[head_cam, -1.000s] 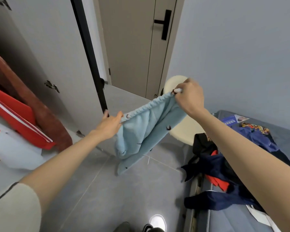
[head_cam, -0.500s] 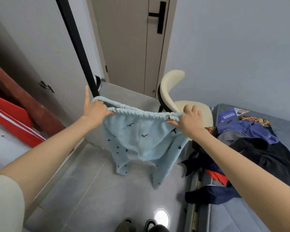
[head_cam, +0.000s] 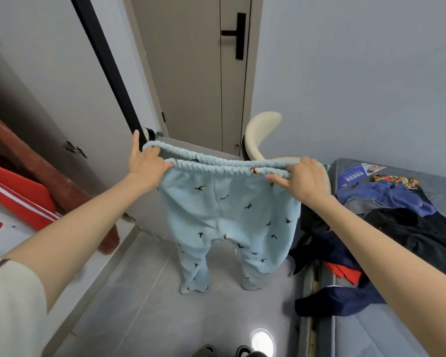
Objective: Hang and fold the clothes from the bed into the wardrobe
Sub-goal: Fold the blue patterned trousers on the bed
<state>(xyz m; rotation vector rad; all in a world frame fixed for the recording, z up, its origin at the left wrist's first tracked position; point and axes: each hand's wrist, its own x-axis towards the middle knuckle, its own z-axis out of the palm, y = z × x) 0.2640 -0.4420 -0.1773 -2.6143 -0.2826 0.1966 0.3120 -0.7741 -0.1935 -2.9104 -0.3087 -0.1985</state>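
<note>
Beside the wardrobe (head_cam: 49,104), the trousers (head_cam: 229,215) are held by the waistband, gripped at one end by the left hand (head_cam: 147,166) and pinched at the other by the right hand (head_cam: 301,179), off the left edge of the bed (head_cam: 371,331). For a clean fold, the waistband should be kept level and one leg laid squarely over the other.

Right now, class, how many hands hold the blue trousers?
2. The left hand grips the left end of the trousers' waistband; the right hand grips the right end.
</note>
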